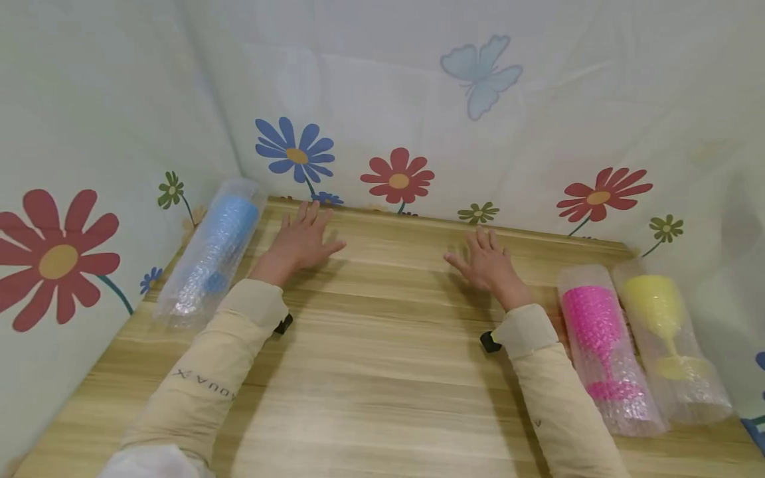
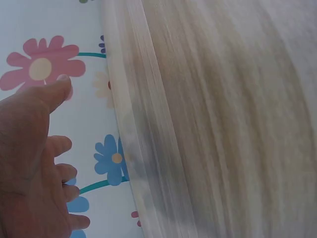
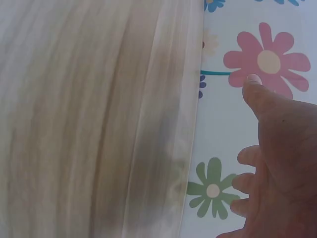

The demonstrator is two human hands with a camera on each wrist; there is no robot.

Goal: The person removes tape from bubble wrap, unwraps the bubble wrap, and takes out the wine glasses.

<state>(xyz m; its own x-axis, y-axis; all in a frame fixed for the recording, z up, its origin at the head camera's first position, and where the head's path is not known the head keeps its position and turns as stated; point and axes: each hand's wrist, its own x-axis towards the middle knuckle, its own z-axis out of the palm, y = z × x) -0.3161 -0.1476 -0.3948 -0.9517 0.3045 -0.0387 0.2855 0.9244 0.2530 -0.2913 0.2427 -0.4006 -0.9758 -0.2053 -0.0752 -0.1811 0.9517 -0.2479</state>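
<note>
My left hand (image 1: 301, 240) is held over the far left part of the wood-grain table (image 1: 382, 372), palm down with fingers spread and nothing in it. Just left of it lies a blue goblet (image 1: 230, 222) in clear bubble wrap. Toward the far right, my right hand (image 1: 489, 265) also has spread fingers and holds nothing. Nearest to it is a pink goblet (image 1: 594, 322) in bubble wrap, lying beside the right forearm. A yellow goblet (image 1: 660, 309), wrapped likewise, lies right next to the pink one. In both wrist views the thumb stands apart from the fingers.
A white cloth backdrop (image 1: 382, 86) printed with flowers and a butterfly rises along the table's far edge and both sides. The blue goblet's wrap lies close to the left side of the cloth, the yellow one's close to the right.
</note>
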